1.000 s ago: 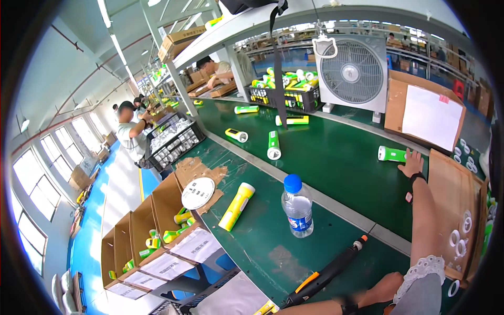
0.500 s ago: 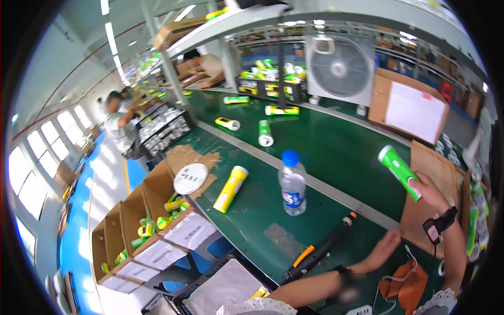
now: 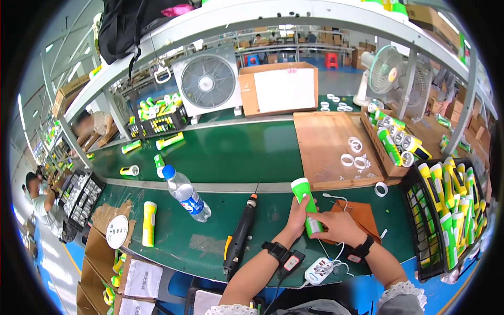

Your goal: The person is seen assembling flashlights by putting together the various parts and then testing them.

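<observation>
A green flashlight [image 3: 303, 190] with a white head is held upright, slightly tilted, above the front of the green bench. My left hand [image 3: 296, 216] wraps round its body from the left. My right hand [image 3: 340, 227] grips its lower part from the right, thumb and fingers on the green side. Left of my forearms lies a black electric screwdriver [image 3: 240, 233] with an orange tip. Behind my right hand is an orange-brown face mask or cloth [image 3: 362, 216]. A white power strip [image 3: 318, 270] with cables lies between my wrists.
A water bottle [image 3: 187, 193] and a yellow flashlight [image 3: 149, 224] are on the bench to the left. Several flashlights fill a black crate [image 3: 420, 231] at right. White rings [image 3: 347, 160] lie on a wooden board [image 3: 320, 142]. More flashlights lie on the green belt [image 3: 236, 149].
My view has turned to the right. The green flashlight has come in from the right to in front of me. My left hand, empty before, now holds it together with my right.
</observation>
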The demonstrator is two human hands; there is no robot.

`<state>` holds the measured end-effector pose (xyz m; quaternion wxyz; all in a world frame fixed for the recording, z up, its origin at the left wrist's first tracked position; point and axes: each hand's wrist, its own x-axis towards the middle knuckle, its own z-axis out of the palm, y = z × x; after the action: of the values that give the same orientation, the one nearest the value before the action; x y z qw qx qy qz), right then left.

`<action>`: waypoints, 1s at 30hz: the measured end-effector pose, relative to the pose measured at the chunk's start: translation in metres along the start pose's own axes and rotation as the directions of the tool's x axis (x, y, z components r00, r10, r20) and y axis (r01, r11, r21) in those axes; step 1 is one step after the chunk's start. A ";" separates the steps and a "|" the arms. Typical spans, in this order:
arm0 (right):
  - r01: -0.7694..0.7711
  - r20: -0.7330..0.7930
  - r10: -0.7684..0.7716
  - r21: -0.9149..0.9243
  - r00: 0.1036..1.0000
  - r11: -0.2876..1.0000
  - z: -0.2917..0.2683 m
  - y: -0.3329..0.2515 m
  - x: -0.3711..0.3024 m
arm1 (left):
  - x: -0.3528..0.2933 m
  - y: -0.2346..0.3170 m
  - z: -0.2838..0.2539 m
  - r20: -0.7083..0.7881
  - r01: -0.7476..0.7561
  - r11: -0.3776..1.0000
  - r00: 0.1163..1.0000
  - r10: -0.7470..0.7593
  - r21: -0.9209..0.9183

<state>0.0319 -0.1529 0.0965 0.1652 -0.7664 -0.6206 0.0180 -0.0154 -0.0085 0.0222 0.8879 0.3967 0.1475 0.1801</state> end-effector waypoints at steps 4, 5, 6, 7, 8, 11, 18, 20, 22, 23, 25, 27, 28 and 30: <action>0.106 -0.203 -0.095 0.043 0.975 0.993 0.016 0.002 -0.007 | -0.006 0.000 0.005 -0.036 0.001 0.987 0.999 0.004 0.158; 0.099 -0.233 -0.069 0.118 0.970 0.988 0.013 -0.004 -0.007 | -0.006 -0.001 0.004 -0.039 -0.002 0.987 0.999 0.009 0.163; 0.095 -0.237 -0.064 0.123 0.970 0.988 0.014 -0.003 -0.008 | -0.007 -0.003 0.002 -0.044 -0.001 0.986 0.999 0.009 0.167; 0.049 -0.189 0.007 0.294 0.982 0.955 0.018 0.001 -0.007 | -0.007 -0.004 0.003 -0.042 0.006 0.985 0.999 0.001 0.173; -0.007 -0.125 0.073 0.457 0.989 0.889 0.022 0.004 -0.007 | -0.006 -0.006 0.004 -0.041 -0.020 0.979 0.999 0.029 0.204; -0.051 -0.057 0.141 0.749 0.988 0.660 0.033 0.018 -0.007 | -0.006 -0.009 0.007 -0.033 -0.068 0.963 0.996 0.079 0.260; -0.224 0.245 -0.236 0.968 0.941 0.112 0.017 0.019 -0.002 | 0.003 0.009 -0.004 -0.014 -0.101 0.991 0.995 0.102 0.088; -0.184 0.217 -0.249 0.971 0.944 0.150 0.019 0.028 0.003 | 0.001 0.020 0.009 -0.018 -0.152 0.977 0.988 0.156 0.149; 0.120 0.030 -0.236 0.794 0.971 0.596 0.016 0.033 0.006 | 0.006 0.019 0.012 -0.031 -0.144 0.981 0.988 0.149 0.126; 0.372 -0.141 -0.345 0.321 0.928 0.871 0.018 0.034 0.006 | 0.007 0.017 0.011 -0.041 -0.136 0.980 0.989 0.143 0.145; 0.288 -0.103 -0.270 0.409 0.957 0.866 0.026 0.033 0.002 | 0.006 0.015 0.009 -0.027 -0.131 0.980 0.990 0.136 0.149; 0.181 -0.086 -0.160 0.563 0.983 0.807 0.029 0.031 0.000 | 0.009 0.010 0.006 -0.006 -0.182 0.974 0.983 0.185 0.137; 0.181 -0.083 -0.163 0.565 0.983 0.805 0.032 0.031 -0.001 | 0.008 0.009 0.005 0.019 -0.239 0.962 0.971 0.238 0.129; 0.242 -0.163 -0.182 0.558 0.970 0.794 0.035 0.033 -0.001 | 0.006 0.010 0.004 0.042 -0.259 0.961 0.966 0.256 0.098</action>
<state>0.0544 -0.1514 0.0540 0.4200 -0.6065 -0.6590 0.1465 -0.0106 -0.0026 0.0319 0.8375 0.4602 0.0911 0.2804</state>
